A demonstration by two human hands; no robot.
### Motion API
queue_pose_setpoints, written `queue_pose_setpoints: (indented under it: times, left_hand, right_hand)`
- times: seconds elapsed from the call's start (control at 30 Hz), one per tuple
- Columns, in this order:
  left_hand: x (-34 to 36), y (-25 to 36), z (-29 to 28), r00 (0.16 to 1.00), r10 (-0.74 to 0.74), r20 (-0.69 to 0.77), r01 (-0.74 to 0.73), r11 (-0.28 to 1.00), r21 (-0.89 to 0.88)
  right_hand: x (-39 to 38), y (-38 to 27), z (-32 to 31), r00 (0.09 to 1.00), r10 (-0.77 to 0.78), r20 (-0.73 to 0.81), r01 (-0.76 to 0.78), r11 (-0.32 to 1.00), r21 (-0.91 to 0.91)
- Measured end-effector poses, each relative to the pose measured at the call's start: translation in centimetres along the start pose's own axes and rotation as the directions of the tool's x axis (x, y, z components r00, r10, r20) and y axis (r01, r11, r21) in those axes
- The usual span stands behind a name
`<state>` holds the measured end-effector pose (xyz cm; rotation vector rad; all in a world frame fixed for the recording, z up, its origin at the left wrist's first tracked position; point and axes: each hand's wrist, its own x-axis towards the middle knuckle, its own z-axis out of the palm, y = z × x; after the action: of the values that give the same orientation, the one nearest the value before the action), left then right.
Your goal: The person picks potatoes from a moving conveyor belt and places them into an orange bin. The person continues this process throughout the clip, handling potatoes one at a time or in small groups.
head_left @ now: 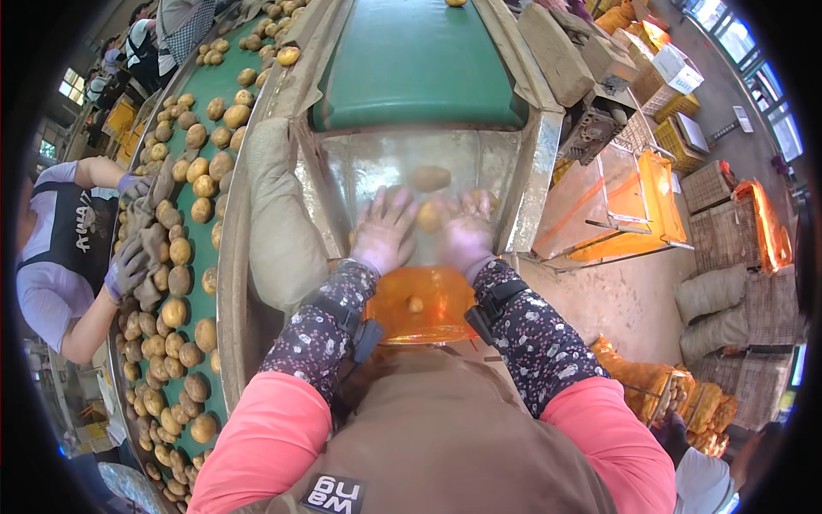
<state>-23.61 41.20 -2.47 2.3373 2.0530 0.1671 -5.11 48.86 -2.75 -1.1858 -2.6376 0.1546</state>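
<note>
Both of my hands wear pale purplish gloves and reach over a metal chute (364, 158). My left hand (385, 230) is open, its fingers spread forward on the chute's left part. Opposite it, my right hand (467, 227) is smeared by motion, but its fingers look stretched out and apart. A yellowish potato (428, 216) lies between the hands, and a blurred brown potato (430, 178) is just beyond them. Part of another potato shows by the right fingers. Below my wrists, an orange mesh bag (390, 304) hangs at the chute's lower end with a potato visible in it.
A green conveyor belt (419, 64) ends above the chute. Along the left runs another green belt (201, 244) carrying many potatoes, where a gloved co-worker (64, 248) stands. A stuffed cloth roll (278, 214) lines the chute's left side. Wire frames, orange bags (638, 373) and baskets (719, 227) stand right.
</note>
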Motion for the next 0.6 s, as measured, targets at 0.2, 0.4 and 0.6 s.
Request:
queue_pose_setpoints:
  times: [0.2, 0.4, 0.6]
  left_hand:
    - [2.2, -0.2, -0.6, 0.991, 0.130, -0.041, -0.131, 0.991, -0.013]
    - [2.9, -0.4, 0.4, 0.986, 0.121, -0.113, -0.134, 0.985, -0.111]
    - [0.6, -0.9, 1.1, 0.988, 0.147, -0.049, -0.152, 0.982, -0.110]
  right_hand:
    - [0.1, 0.4, -0.5, 0.991, 0.112, -0.078, -0.112, 0.994, 0.002]
    - [0.8, 1.0, 1.0, 0.926, 0.287, -0.245, -0.274, 0.958, 0.087]
    - [0.9, 1.4, 1.2, 0.903, 0.285, -0.321, -0.255, 0.958, 0.133]
